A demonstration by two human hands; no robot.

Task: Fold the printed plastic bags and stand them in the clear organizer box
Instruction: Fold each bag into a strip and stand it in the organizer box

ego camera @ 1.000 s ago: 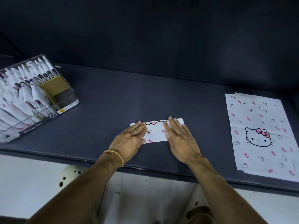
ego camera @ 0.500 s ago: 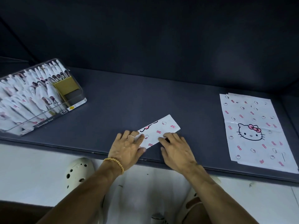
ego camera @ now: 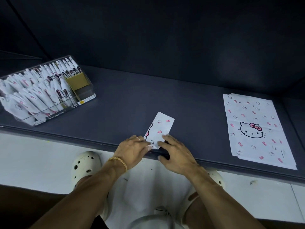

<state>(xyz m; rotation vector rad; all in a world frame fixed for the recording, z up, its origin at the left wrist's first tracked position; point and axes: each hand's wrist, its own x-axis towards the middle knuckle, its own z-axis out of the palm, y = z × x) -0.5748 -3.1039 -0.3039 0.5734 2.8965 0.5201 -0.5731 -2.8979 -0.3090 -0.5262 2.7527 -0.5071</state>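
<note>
A white bag folded into a narrow strip (ego camera: 160, 128), printed with pink bows, lies on the dark shelf near its front edge, pointing away and a little to the right. My left hand (ego camera: 132, 150) pinches the strip's near end from the left. My right hand (ego camera: 175, 154) rests its fingers on the same end from the right, its thumb down over the shelf's edge. A clear organizer box (ego camera: 82, 100) at the far left holds several folded bags standing upright. A stack of flat printed bags (ego camera: 257, 129) lies at the right.
The dark shelf (ego camera: 132, 96) has a dark back wall behind it. A yellow-brown divider (ego camera: 77, 82) stands at the box's right end. Below the shelf edge a white floor and my two pale clogs (ego camera: 85, 164) show.
The folded strip has turned from lying crosswise to pointing away from me, and has slid toward the front edge. Both hands have drawn back to its near end.
</note>
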